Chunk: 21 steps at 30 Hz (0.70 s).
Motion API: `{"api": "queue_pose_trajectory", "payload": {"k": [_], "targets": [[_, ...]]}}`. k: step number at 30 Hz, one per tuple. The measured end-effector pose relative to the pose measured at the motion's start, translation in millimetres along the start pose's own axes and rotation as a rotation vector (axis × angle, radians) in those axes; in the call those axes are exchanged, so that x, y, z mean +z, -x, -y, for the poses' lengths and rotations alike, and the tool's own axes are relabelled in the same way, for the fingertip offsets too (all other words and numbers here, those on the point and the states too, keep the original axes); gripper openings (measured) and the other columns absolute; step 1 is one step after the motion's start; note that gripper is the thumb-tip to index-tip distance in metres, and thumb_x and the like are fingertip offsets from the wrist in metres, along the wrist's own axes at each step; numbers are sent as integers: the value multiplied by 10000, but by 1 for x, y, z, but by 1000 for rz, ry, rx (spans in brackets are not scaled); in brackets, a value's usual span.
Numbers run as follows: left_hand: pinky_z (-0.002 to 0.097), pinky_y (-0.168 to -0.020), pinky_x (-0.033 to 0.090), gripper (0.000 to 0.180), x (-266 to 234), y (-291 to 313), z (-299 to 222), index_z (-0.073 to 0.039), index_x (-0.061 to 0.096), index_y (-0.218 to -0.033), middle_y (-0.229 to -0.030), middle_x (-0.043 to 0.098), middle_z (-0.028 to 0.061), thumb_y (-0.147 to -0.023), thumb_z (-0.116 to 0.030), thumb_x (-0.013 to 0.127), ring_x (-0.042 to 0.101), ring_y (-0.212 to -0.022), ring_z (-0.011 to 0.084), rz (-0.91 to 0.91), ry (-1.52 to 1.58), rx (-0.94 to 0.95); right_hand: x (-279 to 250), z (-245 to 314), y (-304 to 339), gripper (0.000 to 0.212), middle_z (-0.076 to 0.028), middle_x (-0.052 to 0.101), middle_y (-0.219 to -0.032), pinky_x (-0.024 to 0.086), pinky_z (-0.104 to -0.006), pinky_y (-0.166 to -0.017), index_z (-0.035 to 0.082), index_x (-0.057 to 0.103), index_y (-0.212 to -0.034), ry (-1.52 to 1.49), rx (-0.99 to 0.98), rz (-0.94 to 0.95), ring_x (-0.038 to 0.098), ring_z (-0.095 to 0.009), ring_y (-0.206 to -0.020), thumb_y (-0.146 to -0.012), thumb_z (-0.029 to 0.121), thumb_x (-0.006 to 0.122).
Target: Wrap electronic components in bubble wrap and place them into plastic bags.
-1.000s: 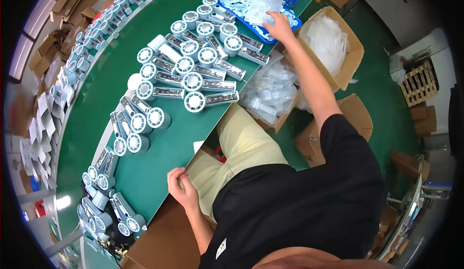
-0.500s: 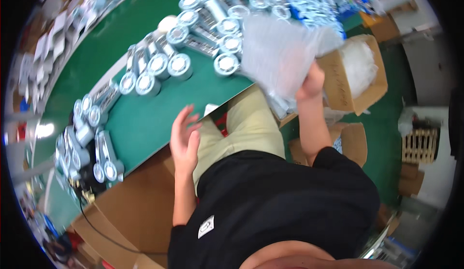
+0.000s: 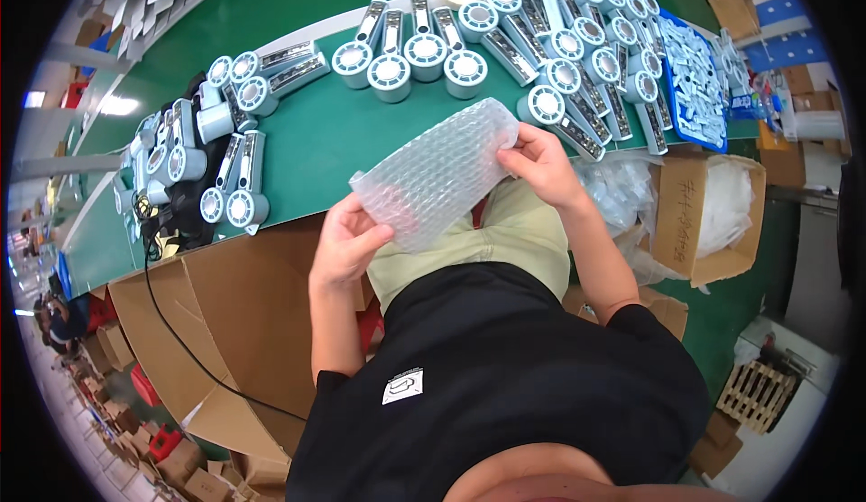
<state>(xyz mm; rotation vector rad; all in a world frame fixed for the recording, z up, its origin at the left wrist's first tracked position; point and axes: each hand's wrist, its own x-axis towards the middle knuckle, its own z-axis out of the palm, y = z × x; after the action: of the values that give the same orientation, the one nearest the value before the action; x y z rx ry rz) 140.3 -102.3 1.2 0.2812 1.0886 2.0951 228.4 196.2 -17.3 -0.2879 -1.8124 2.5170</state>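
Note:
A clear bubble-wrap bag [image 3: 442, 168] is stretched between my two hands above my lap, by the table's near edge. My left hand [image 3: 345, 239] pinches its lower left corner, with some fingers behind the plastic. At the upper right end, my right hand [image 3: 541, 166] grips the bag between thumb and fingers. Beyond it on the green table [image 3: 316, 164] lie several light-blue handheld devices [image 3: 390, 73] with round heads and open handles showing circuitry inside. The closest one, a round-headed device [image 3: 545, 105], lies just past my right hand.
A blue tray [image 3: 669, 96] of small light-blue parts stands at the far right. Beside my right arm are clear plastic bags [image 3: 618, 193] and a cardboard box [image 3: 677, 222] of white bags. A large open carton [image 3: 253, 313] and a black cable [image 3: 180, 344] are at my left.
My right hand has brought the bubble-wrap bag from the right side to in front of me. My left hand, earlier empty with fingers apart, now holds the bag's other end.

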Motion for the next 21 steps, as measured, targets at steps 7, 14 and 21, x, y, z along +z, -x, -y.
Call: {"api": "queue_pose_trajectory", "payload": {"k": [7,14,21], "targets": [[272,-802,502,289,7,36,-90,18,609,-1070,-943,662,94,-796,54,695,617,-846,166,-542,-857,442,38,14,-62,515,-186,525,-1330,426,-419,-1003,5,511,-1311,1208,-616,-335,530,-331,-1155,-839,118,685],[334,-695,485,262,25,-20,-22,-11,637,-970,-855,665,99,-746,-94,743,598,-726,263,-372,-1422,161,40,-8,-110,641,-194,481,-1364,458,-428,-962,56,470,-1371,1409,-448,-492,552,-356,-1115,-799,177,733],[353,-664,478,204,-4,-60,25,6,656,-968,-801,667,118,-826,-136,690,576,-661,264,-295,-1233,4,53,13,-34,554,-146,548,-1267,483,-366,-902,51,557,-1298,1095,-518,-513,582,-304,-1060,-764,79,702]]}}
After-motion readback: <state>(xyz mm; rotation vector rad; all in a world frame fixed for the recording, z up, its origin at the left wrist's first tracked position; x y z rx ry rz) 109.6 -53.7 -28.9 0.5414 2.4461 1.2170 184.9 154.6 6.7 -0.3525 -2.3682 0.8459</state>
